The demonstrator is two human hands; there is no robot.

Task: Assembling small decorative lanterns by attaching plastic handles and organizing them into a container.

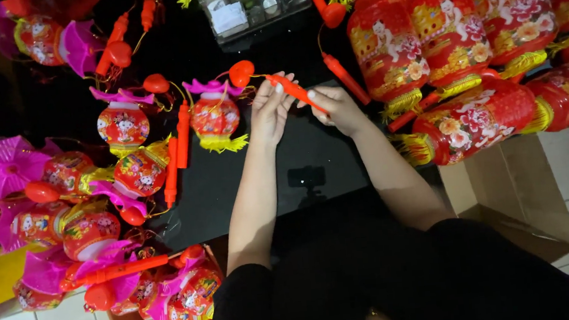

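The orange handle stick (295, 93) was held above the black bench (259, 175), the left hand (270, 110) pinched on its upper end and the right hand (338, 108) clamped lower. Steadier work was judged likely with the small lantern (215, 118) cord kept slack.

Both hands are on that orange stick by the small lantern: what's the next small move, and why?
Probably steady the orange handle stick and ease it level. The left hand pinches its upper end and the right hand its lower end; its wire runs to the red heart piece above the small red lantern, which lies on the black table.
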